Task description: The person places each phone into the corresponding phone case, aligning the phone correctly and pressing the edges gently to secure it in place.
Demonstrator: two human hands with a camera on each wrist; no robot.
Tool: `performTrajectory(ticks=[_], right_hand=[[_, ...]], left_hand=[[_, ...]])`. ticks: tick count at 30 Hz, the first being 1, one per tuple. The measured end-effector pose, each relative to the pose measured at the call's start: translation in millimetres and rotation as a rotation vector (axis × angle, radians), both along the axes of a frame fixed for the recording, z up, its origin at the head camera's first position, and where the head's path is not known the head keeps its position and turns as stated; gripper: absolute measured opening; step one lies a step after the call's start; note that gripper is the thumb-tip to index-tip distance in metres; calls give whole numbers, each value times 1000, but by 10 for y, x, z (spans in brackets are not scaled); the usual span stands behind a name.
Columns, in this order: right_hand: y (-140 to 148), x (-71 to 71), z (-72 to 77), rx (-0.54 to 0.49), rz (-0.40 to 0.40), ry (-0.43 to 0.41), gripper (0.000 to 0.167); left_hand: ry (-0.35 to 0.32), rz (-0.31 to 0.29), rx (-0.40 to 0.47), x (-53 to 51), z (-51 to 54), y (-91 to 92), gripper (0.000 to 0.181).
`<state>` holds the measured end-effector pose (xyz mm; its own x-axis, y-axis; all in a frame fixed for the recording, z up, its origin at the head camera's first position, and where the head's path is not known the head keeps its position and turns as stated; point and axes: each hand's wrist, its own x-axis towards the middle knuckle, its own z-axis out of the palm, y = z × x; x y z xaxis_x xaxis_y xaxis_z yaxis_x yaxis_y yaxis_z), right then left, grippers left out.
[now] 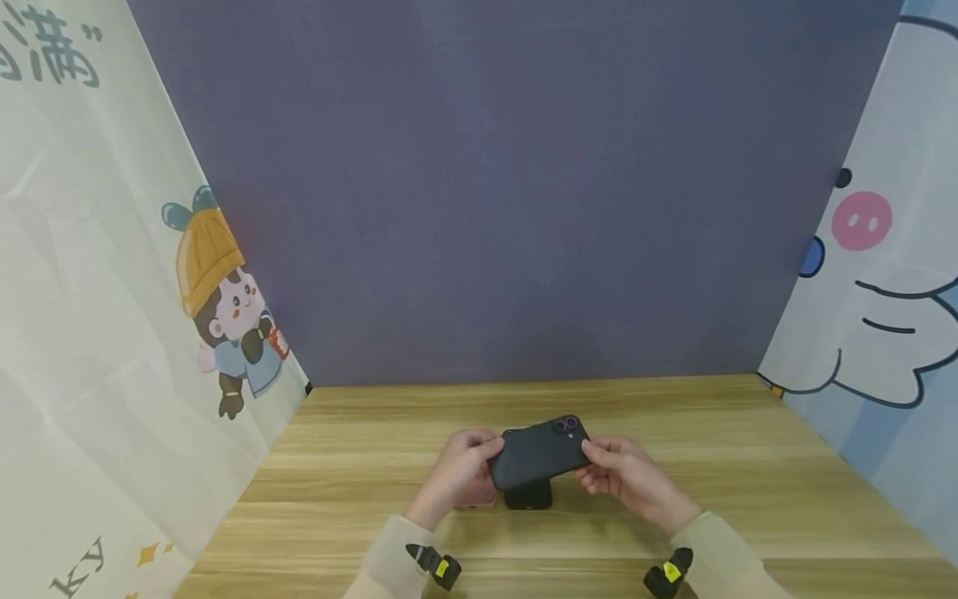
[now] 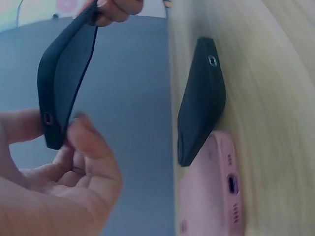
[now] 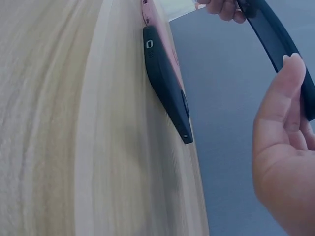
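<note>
A black phone (image 1: 537, 454) with two camera lenses at its upper right corner is held in the air between both hands, slightly tilted. My left hand (image 1: 462, 470) pinches its left end; in the left wrist view, thumb and fingers of the left hand (image 2: 74, 182) grip the end with the port. The right hand (image 1: 632, 478) pinches the other end, and in the right wrist view the right hand (image 3: 285, 142) has a fingertip on the phone's edge (image 3: 278, 37). Below, a second black phone (image 1: 529, 495) lies on the table, partly hidden by the held one.
A pink phone (image 2: 209, 191) lies beside the second black phone on the wooden table (image 1: 359, 482), mostly hidden in the head view. A dark grey panel (image 1: 479, 191) stands behind the table, with printed cloths at the left (image 1: 90, 274) and right (image 1: 906, 208).
</note>
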<state>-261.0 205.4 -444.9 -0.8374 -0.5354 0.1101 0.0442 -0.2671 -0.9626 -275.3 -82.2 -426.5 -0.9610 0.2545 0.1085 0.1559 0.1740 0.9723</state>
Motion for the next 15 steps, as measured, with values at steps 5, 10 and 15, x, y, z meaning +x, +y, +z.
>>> performTrajectory(ticks=[5, 10, 15], right_hand=[[26, 1, -20, 30, 0, -29, 24], [33, -8, -26, 46, 22, -29, 26], [13, -24, -42, 61, 25, -38, 28]], left_hand=[[211, 29, -316, 54, 42, 41, 32], [270, -48, -433, 106, 104, 81, 54], [349, -95, -612, 158, 144, 153, 62]])
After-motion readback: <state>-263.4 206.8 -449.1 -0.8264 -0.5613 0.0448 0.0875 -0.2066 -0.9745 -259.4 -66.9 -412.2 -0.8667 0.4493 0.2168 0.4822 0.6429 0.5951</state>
